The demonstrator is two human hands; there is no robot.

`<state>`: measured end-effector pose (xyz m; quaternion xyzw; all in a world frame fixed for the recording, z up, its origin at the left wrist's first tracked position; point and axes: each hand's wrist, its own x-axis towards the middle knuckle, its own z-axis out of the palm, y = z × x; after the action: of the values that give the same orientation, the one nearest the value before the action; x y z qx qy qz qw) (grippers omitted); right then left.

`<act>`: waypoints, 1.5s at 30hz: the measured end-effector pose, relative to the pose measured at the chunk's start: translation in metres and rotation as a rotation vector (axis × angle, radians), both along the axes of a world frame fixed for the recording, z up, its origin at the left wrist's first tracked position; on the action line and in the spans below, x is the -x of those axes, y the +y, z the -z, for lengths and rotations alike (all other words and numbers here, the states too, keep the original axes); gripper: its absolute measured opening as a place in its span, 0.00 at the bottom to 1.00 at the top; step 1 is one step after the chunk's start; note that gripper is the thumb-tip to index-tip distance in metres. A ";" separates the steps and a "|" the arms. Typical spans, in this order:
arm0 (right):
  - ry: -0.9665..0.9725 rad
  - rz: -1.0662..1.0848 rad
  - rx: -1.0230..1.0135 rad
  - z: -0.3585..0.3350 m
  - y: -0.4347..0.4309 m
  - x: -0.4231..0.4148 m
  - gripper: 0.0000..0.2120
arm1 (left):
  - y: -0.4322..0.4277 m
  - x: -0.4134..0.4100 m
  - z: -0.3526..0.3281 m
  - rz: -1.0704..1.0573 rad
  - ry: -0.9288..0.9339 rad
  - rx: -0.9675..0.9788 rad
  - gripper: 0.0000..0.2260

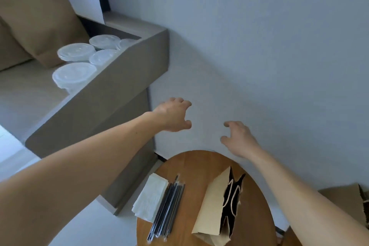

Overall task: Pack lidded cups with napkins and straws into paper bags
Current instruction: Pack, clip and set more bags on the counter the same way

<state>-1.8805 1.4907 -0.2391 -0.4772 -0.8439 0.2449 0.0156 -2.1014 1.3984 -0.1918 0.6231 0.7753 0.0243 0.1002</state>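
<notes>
Both bare forearms, closest to the camera, reached out above the round wooden table (191, 164), and neither hand held anything.

Up and well to the left of the table, a grey ledge (111, 94) carried a cluster of clear lidded cups (74, 74), crowded together behind its raised edge, with large brown paper bags (40, 16) leaning behind them. The left hand (172, 115) hung in the air beyond the table's far left side, fingers spread and loosely hooked, empty. On the table's left part lay a stack of white napkins (150, 197), and touching its right side a bundle of wrapped dark straws (167, 205), whose near ends lay close to the table's near edge. Toward the table's right stood a pale paper bag (211, 201), its mouth open and its cord handles drooping across the opening. The right hand (238, 138) hovered just beyond the table's far edge, likewise wide and empty. Another brown bag (343, 201) showed past the table's right side.

The cups looked like the next thing to fetch, and their crowding was the main risk: lifting one could knock a neighbour over. Squeezing a thin clear wall might also pop a lid. At the bag, a cup could catch the drooping handles or the narrow mouth and tip the light bag. A brushing forearm might sweep the straws off the table.
</notes>
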 end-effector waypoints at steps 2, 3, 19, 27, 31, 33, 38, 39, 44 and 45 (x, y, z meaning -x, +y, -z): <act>0.050 -0.056 -0.080 -0.034 0.007 0.038 0.28 | -0.008 0.023 -0.039 -0.032 0.034 -0.109 0.31; 0.081 -0.079 -0.127 -0.052 0.009 0.057 0.27 | -0.013 0.036 -0.058 -0.049 0.054 -0.161 0.31; 0.159 -0.613 -0.241 -0.191 -0.085 0.379 0.34 | -0.176 0.269 -0.141 -0.548 0.072 -0.355 0.30; -0.223 -0.738 -0.209 -0.168 -0.086 0.471 0.54 | -0.207 0.324 -0.106 -0.609 -0.008 -0.351 0.29; -0.306 -0.761 -0.118 -0.169 -0.072 0.488 0.59 | -0.215 0.338 -0.101 -0.613 -0.024 -0.354 0.29; -0.293 -0.778 -0.133 -0.168 -0.070 0.491 0.59 | -0.217 0.343 -0.100 -0.614 -0.030 -0.348 0.29; -0.057 -0.735 -0.182 -0.174 -0.068 0.484 0.50 | -0.209 0.343 -0.110 -0.588 -0.005 -0.348 0.29; 0.029 -0.716 -0.191 -0.183 -0.067 0.479 0.49 | -0.206 0.343 -0.115 -0.580 0.004 -0.353 0.29; 0.322 -0.624 -0.347 -0.252 -0.052 0.424 0.44 | -0.169 0.321 -0.148 -0.486 0.055 -0.436 0.29; 0.349 -0.596 -0.391 -0.266 -0.048 0.407 0.43 | -0.158 0.312 -0.154 -0.446 0.059 -0.449 0.29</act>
<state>-2.2874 1.4426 0.0273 -0.1508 -0.9607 0.1508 0.1778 -2.4131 1.2405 -0.0379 0.4448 0.8706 0.1982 -0.0704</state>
